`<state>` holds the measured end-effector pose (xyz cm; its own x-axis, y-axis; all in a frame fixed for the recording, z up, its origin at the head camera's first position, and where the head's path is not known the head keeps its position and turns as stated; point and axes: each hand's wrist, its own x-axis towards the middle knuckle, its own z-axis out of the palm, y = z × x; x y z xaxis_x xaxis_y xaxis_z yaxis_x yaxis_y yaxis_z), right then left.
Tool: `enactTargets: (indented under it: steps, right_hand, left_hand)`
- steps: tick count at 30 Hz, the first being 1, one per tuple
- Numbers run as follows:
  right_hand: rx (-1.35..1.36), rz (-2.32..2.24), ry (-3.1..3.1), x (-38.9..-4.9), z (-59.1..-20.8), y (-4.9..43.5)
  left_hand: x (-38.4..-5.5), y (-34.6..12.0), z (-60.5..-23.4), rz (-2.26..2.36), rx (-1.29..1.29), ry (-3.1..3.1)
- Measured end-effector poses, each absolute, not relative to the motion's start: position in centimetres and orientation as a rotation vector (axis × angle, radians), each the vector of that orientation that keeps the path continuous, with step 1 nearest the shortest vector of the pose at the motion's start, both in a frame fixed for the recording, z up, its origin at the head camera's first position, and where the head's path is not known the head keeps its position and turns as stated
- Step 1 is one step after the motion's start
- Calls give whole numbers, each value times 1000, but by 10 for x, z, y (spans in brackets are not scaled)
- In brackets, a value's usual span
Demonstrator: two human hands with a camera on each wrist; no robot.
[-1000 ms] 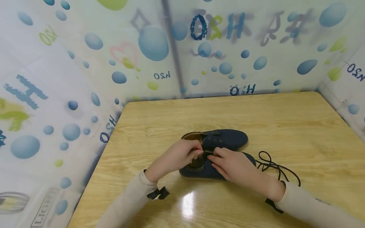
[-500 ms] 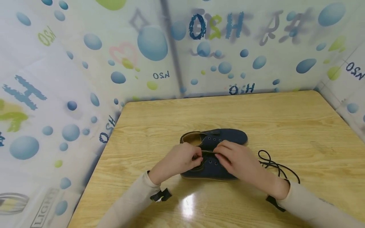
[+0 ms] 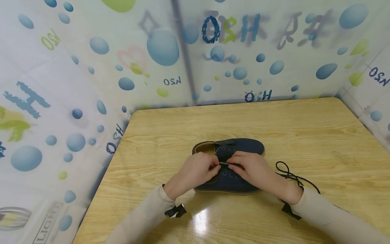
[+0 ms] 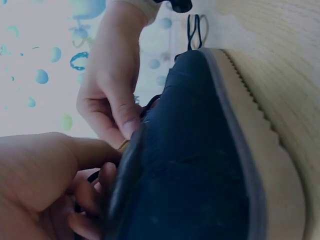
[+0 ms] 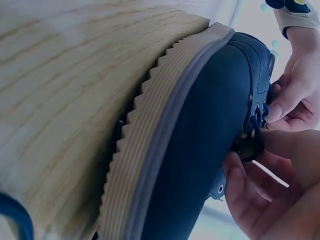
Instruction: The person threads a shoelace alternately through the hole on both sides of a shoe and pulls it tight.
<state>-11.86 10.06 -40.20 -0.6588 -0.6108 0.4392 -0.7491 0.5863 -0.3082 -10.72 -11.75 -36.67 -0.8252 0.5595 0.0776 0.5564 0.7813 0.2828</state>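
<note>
Two navy lace-up shoes lie side by side, toes to the right. My left hand (image 3: 200, 169) and right hand (image 3: 254, 169) meet over the near shoe (image 3: 226, 187). Between their fingertips runs the pale edge of its tongue (image 3: 224, 163), which both hands pinch from opposite ends. Three bare eyelets show on the near flap in the head view. From low down, the left wrist view has the shoe's dark side (image 4: 185, 155) with both thumbs at the opening. In the right wrist view a dark cord-like loop (image 5: 257, 127) hangs by my right fingertips. Fingers hide much of the tongue.
The far shoe (image 3: 250, 145) stands right behind the near one, its eyelets also bare. A black shoelace (image 3: 309, 181) lies loosely looped on the wooden table (image 3: 170, 127) beyond the toe, partly behind my right forearm. Patterned walls border the table's back and left.
My right hand has shifted back from the near flap to the tongue, uncovering the eyelets. The left hand has moved slightly right from the shoe's opening, closing in on the right fingertips.
</note>
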Motion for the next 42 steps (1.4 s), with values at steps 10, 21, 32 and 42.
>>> enactTargets:
  steps: [10,21,32,42]
  right_hand:
    - [1126,834,-2520,-120,-402,103]
    - [1137,819,-2522,-119,-404,105]
    - [1132,843,-2506,-120,-409,103]
    - [1097,833,-2564,-119,-407,103]
  left_hand:
    - [-107,-112,-372,542,949,3118]
    - [-124,-108,-368,675,988,2841]
    - [-125,-108,-362,1431,962,2654]
    - [-113,-131,-313,1934,1111,2526]
